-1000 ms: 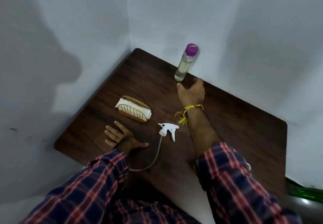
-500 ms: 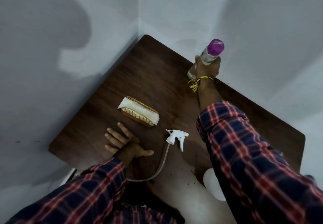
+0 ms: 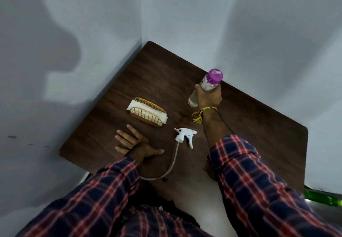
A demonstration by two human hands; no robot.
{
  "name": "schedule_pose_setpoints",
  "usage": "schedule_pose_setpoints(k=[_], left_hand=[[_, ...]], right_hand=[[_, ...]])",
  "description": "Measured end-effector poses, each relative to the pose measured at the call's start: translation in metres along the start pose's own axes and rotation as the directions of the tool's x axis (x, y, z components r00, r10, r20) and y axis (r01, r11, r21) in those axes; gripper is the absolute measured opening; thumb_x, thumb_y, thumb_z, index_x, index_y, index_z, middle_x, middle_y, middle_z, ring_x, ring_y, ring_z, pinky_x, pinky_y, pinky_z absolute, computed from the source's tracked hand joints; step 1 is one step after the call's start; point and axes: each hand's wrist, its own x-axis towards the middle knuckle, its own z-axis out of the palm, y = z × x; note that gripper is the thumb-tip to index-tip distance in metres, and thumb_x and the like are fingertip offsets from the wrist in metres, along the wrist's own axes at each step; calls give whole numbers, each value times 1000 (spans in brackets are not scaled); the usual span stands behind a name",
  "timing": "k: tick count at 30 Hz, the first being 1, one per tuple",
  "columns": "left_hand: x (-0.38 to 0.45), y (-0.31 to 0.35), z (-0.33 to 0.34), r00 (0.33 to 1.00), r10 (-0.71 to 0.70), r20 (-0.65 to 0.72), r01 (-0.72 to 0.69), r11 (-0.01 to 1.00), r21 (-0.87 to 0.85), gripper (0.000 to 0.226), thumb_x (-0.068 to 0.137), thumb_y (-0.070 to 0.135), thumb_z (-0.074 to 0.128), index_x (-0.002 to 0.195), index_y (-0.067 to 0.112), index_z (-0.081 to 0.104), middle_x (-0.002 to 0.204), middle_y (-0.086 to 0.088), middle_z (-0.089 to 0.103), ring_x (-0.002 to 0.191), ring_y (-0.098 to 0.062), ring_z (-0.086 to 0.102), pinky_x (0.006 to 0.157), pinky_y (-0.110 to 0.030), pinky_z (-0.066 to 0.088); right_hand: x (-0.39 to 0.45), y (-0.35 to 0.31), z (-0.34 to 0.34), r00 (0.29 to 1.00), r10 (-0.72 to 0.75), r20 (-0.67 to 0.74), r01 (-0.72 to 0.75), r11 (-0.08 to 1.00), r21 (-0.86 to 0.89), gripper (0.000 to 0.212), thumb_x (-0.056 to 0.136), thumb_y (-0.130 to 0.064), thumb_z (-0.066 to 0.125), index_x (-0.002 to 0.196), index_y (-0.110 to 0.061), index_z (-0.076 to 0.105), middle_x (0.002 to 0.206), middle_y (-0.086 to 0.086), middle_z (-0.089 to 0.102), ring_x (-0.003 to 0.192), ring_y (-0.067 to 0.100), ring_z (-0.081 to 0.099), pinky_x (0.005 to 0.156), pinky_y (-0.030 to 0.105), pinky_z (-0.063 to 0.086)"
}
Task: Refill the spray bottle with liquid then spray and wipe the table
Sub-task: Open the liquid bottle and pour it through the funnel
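Your right hand grips the purple-capped bottle at the table's far edge, while your left hand lies flat, fingers spread, left of the sprayer head.

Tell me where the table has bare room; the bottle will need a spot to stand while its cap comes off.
Bare: the far corner of the table by the walls, beyond the napkin holder, and the wide stretch right of the right hand holding the bottle. Crowded: the near middle, with the left hand flat beside the spray head and its tube.
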Motion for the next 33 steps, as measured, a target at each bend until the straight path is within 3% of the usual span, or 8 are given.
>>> schedule_pose_setpoints(k=[6,8,12,16,19,21,27,33], left_hand=[[-20,-6,-26,1000,2,-25,-10,954,-299,124,78,44,78,152,2,-11,162,-21,-9,151,-35,-4,121,-48,9],[-39,1,-35,968,149,-202,-226,865,-448,95,87,32,72,155,4,12,163,-17,8,150,-32,12,121,-42,19],[-120,45,-77,658,522,-544,-730,263,-631,38,96,21,61,133,11,58,135,-6,59,129,-18,53,108,-35,44],[-221,87,-129,270,861,-432,-639,-175,-749,39,97,32,50,129,12,58,131,-8,64,126,-21,58,105,-39,47],[-273,103,-140,18,973,-230,-624,-169,-763,43,94,27,48,132,7,55,130,-12,64,122,-26,60,98,-36,50],[-292,113,-135,-39,992,-122,-644,-118,-755,47,92,22,52,134,-1,52,129,-18,63,123,-31,60,101,-38,49],[-315,127,-113,-148,986,73,-639,-39,-768,52,90,19,53,136,-4,48,128,-22,62,124,-31,57,102,-40,47],[-366,138,-89,-64,988,-139,-698,-144,-701,45,78,19,71,118,0,64,105,-11,74,98,-23,71,85,-31,55]], right_hand=[[-48,-11,-54,994,-106,-15,107,988,115,51,69,-32,87,113,-17,66,105,-1,73,99,19,69,92,38,56],[-68,-25,-85,985,-170,-12,169,965,203,44,69,-32,88,107,-20,68,96,-9,73,89,9,70,86,32,58],[-110,-48,-151,935,-342,98,288,888,359,40,74,-30,85,108,-20,67,96,-6,75,89,10,72,82,35,60],[-139,-56,-214,859,-471,198,350,825,443,39,81,-17,81,116,-13,64,101,1,74,95,18,72,84,42,61],[-147,-47,-250,824,-517,231,368,799,475,37,83,-9,79,116,-8,63,101,4,73,96,21,72,85,44,61],[-148,-40,-265,822,-522,229,365,791,492,37,82,-6,79,116,-6,63,99,2,73,94,18,72,84,37,61],[-148,-18,-304,807,-542,236,356,764,538,32,83,-2,76,106,-20,62,90,-5,73,85,16,72,79,31,59],[-148,-16,-328,846,-532,-9,433,679,592,24,83,-9,72,105,-11,62,85,2,71,75,20,71,70,35,59]])
